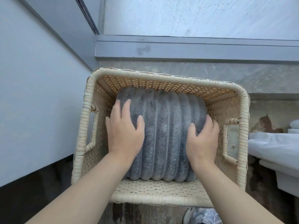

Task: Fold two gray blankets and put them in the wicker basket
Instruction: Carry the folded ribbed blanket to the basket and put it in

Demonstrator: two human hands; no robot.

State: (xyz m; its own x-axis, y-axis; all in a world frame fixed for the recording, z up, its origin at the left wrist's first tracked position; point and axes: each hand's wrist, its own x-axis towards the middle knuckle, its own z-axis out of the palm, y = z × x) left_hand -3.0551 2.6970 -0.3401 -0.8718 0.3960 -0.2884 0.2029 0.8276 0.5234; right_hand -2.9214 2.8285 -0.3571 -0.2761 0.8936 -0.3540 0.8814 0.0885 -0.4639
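**Seat the folded blanket square in the basket**

Your left hand (125, 126) lies flat on the gray blanket (165, 135), fingers spread and straight, pressing on its left shoulder and gripping nothing. Your right hand (202, 138) curves round the blanket's right edge, thumb on top and fingers tucked down the side toward the basket wall, so it holds the bundle there.

The blanket is a thick ribbed roll-like fold, sitting inside the wicker basket (161, 76) in the centre of the frame. It touches the far wall and leaves a strip of woven floor bare along the near side.

To finish this step well, press evenly with both palms so the fold settles low and does not spring open. Slide your right fingers out along the wall, not upward, or you may drag the top layer loose. Judging by the bulk, a second blanket will need room, so push this one flat against the far wall.

At the lower edge of the frame lies some gray fabric (202, 215); whether it is the other blanket I cannot tell. White bedding (275, 143) sits at the right edge.
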